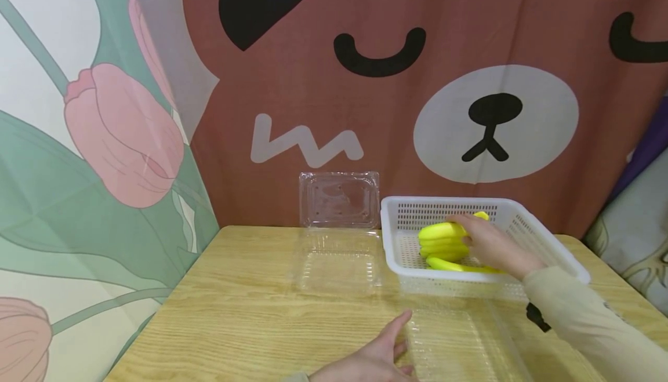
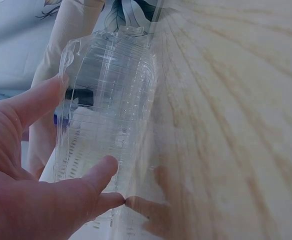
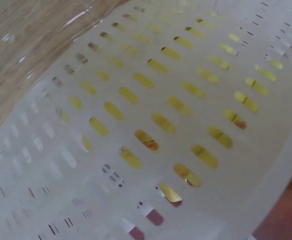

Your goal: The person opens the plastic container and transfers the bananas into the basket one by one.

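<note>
In the head view, my right hand [image 1: 493, 246] reaches into a white perforated plastic basket [image 1: 394, 266]. Its fingers curl over the top of a bright yellow banana [image 1: 438, 231], and more yellow bananas [image 1: 443, 251] lie beneath it. Through the basket slots the right wrist view shows yellow patches; that hand is mostly hidden there. My left hand [image 1: 373, 356] is at the left side of a clear plastic container [image 1: 459, 341] on the table. Its thumb is by the container's rim in the left wrist view, with the other fingers [image 2: 103, 172] extended along the side.
Behind the near container, a second clear plastic box [image 1: 339, 266] sits on the wooden table [image 1: 235, 301], its lid [image 1: 339, 199] raised against the curtain. Bear-print cloth [image 1: 292, 92] hangs at the table's back edge. A flower-print cloth [image 1: 120, 138] hangs on the left.
</note>
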The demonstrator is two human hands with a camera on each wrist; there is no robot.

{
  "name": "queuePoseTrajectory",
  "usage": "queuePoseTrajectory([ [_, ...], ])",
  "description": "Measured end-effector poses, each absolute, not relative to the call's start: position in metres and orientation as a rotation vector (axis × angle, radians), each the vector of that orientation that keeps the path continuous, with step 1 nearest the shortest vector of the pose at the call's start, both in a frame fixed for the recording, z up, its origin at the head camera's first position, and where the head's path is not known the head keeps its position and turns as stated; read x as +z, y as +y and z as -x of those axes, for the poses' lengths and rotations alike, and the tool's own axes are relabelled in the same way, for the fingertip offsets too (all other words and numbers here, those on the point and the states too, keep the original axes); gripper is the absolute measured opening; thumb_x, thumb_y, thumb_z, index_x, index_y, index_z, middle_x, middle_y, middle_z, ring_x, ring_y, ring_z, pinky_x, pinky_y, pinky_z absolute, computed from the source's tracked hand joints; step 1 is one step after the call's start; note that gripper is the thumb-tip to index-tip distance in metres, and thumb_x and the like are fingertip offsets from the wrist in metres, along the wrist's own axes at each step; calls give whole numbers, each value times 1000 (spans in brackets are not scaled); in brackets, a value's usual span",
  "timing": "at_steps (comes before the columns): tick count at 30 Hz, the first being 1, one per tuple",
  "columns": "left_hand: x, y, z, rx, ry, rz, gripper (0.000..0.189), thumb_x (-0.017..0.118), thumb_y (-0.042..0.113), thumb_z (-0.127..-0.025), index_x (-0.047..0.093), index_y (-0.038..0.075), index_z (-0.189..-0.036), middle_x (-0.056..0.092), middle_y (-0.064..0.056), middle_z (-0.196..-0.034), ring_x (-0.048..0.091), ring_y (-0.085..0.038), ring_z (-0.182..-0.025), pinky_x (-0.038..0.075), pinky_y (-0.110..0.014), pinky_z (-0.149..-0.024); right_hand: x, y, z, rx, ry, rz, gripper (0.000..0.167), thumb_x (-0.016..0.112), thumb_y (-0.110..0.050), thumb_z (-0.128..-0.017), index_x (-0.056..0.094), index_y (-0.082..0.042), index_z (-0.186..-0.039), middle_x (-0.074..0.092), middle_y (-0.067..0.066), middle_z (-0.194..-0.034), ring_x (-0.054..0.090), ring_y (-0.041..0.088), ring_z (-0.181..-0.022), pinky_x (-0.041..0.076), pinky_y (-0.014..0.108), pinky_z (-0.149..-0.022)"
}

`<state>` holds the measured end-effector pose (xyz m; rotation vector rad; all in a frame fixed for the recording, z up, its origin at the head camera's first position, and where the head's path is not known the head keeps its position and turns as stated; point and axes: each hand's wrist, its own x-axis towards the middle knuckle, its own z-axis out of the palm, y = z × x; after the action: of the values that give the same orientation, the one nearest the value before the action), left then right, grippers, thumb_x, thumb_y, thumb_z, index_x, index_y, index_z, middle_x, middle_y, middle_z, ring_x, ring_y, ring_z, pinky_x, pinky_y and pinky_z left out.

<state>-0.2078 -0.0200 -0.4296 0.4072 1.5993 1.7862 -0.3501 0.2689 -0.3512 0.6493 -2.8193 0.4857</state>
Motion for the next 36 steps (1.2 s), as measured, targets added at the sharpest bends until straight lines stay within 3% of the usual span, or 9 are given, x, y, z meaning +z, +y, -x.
queuePoseTrajectory([
  [16,-430,-21,208,1786,1610,-434,103,62,-20,-78,13,22,-158,4,-34,-155,23,-55,-137,53,-42,-92,-348,269,348,464,-2835,-628,48,60,10,-90,51,5,-137,54,26,-133,47,46,-122,35,64,-103],
  [23,-430,-19,208,1799,1622,-406,104,64,-20,-77,16,23,-158,11,-36,-153,32,-56,-132,56,-37,-85,-346,268,345,447,-2811,-647,49,63,9,-88,52,6,-135,56,26,-131,50,46,-120,36,64,-102],
  [29,-431,-19,208,1795,1627,-428,103,65,-19,-77,16,23,-158,6,-34,-155,30,-55,-134,54,-41,-90,-343,266,335,446,-2784,-657,51,68,6,-87,52,4,-135,55,25,-133,48,46,-121,37,64,-102],
  [33,-432,-19,208,1799,1624,-432,102,65,-19,-78,16,23,-157,4,-33,-155,30,-55,-134,52,-44,-93,-339,264,323,465,-2764,-653,50,68,-3,-91,50,5,-137,51,27,-136,45,47,-124,36,65,-102],
  [36,-432,-19,206,1812,1661,-433,100,68,-16,-79,19,23,-157,7,-33,-155,35,-56,-131,52,-45,-93,-336,262,308,503,-2776,-611,54,63,-19,-97,44,3,-142,46,27,-142,39,49,-128,31,67,-103],
])
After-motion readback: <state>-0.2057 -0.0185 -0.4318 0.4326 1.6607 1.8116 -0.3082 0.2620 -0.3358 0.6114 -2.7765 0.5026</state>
